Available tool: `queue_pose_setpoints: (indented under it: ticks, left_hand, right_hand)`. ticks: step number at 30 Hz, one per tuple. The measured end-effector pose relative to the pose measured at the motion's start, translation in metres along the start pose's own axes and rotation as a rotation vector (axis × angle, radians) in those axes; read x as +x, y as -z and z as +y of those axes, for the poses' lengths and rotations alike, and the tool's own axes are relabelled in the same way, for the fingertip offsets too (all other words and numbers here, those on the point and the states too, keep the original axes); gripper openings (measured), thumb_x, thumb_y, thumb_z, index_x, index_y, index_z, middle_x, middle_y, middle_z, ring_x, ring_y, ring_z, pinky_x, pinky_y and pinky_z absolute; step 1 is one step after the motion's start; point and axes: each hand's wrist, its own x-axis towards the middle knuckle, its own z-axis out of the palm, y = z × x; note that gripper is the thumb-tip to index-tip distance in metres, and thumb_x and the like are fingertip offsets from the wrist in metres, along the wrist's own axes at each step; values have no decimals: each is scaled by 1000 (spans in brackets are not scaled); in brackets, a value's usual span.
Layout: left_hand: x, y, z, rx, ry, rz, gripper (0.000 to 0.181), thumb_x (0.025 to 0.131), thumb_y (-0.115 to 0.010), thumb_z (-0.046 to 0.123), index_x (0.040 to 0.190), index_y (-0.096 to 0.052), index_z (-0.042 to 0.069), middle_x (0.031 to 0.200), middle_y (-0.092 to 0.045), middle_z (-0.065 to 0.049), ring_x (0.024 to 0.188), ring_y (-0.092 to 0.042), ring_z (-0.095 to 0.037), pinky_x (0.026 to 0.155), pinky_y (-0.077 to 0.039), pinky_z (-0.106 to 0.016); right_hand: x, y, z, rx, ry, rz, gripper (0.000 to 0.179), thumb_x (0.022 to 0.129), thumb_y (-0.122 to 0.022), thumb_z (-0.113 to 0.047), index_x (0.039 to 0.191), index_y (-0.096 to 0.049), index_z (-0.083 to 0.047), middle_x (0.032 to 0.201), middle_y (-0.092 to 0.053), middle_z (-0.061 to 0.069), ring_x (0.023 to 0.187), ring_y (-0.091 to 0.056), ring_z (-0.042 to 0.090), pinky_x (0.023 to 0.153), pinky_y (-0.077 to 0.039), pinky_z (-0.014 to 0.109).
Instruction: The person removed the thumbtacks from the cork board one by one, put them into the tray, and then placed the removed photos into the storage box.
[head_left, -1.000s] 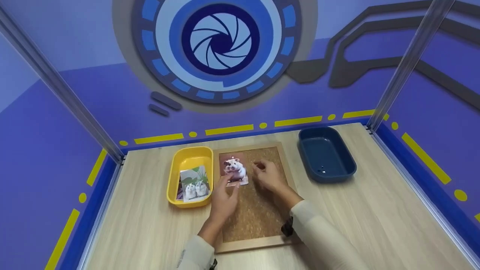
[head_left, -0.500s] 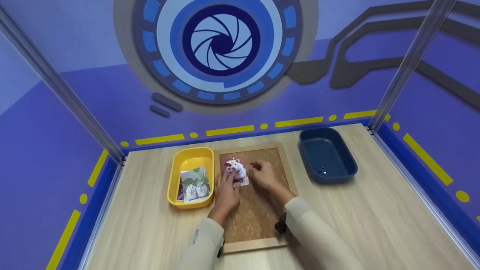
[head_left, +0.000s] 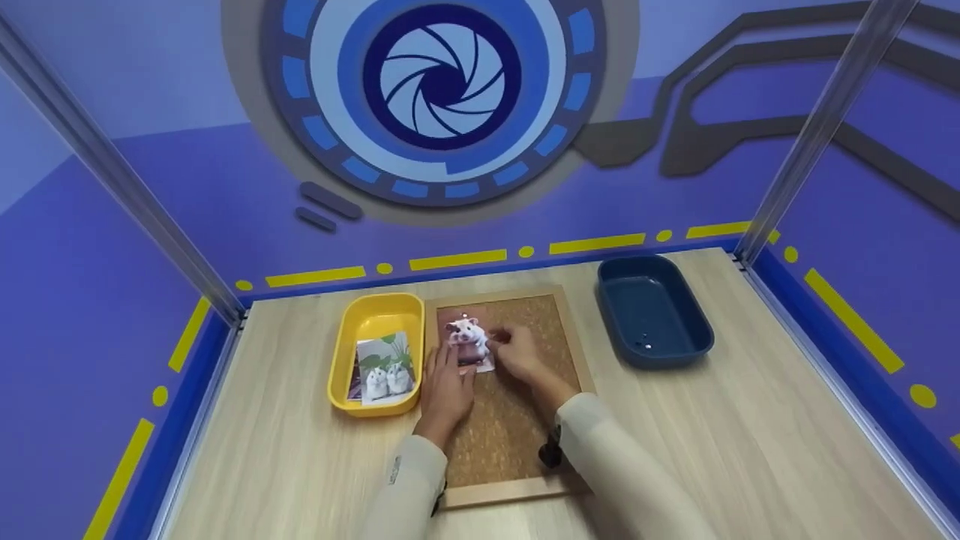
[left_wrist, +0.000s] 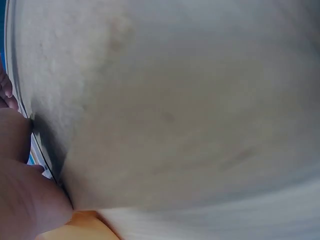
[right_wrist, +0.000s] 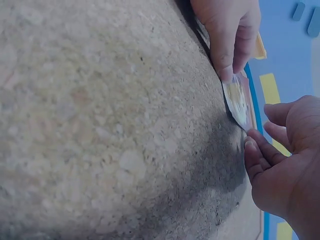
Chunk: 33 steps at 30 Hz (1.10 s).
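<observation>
A photo of a white and brown hamster [head_left: 469, 337] lies on the upper left of a wood-framed cork board [head_left: 510, 435], with a small shiny pin at its top edge. My left hand [head_left: 448, 390] rests at the photo's lower left, its fingers extended over the print and the thumb near the bottom edge. At the right edge, my right hand [head_left: 521, 356] has thumb and fingertips together on the photo's border. In the right wrist view this border stands slightly off the cork, between the left thumb and the right fingertips. Mostly sleeve fills the left wrist view.
Left of the board stands a yellow tray [head_left: 337, 375] with several photos, the top one showing two white hamsters [head_left: 388, 375]. A dark blue tray [head_left: 652, 300] with a few small shiny pieces is at the back right. Purple walls enclose the wooden table [head_left: 277, 450].
My right hand has moved left from bare cork to the photo's right edge. The left hand has settled lower along the photo's left side. The trays and board stay in place.
</observation>
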Motion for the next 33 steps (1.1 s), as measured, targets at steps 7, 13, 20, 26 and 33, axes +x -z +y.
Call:
queue_pose_setpoints:
  ticks: [7,13,20,26,33]
  left_hand:
    - [6,-3,-13,-45,-49,90,58,105,-68,33,153,-55,3,165,-48,-16,156,-39,-39,130,-36,-58]
    - [6,-6,-19,-72,-77,112,59,105,-67,35,153,-56,4,165,-49,-16,156,-38,-39,131,-34,-60]
    - [6,-5,-19,-109,-69,101,59,104,-68,35,153,-55,6,166,-47,-14,157,-36,-39,131,-32,-61]
    - [3,-8,-21,-90,-92,164,56,102,-70,31,149,-59,3,162,-52,-16,153,-42,-40,128,-36,-62]
    - [3,-8,-17,-97,-83,182,57,102,-70,31,151,-58,6,162,-53,-14,154,-41,-40,130,-33,-61]
  right_hand:
    - [7,-7,0,1,35,-6,29,97,-67,1,123,-71,13,110,-75,26,101,-70,31,91,-61,45]
    - [13,-10,-1,8,3,-1,28,98,-65,3,124,-71,11,114,-75,26,106,-70,32,96,-61,47]
    - [24,-18,2,-11,1,33,25,94,-66,7,118,-72,13,109,-75,28,100,-71,33,93,-62,43]
    - [30,-29,5,-5,15,25,30,92,-64,11,120,-72,13,111,-75,27,103,-71,31,95,-62,44]
    - [37,-31,-4,35,-50,-40,32,96,-70,3,127,-69,8,123,-73,23,115,-69,32,104,-59,46]
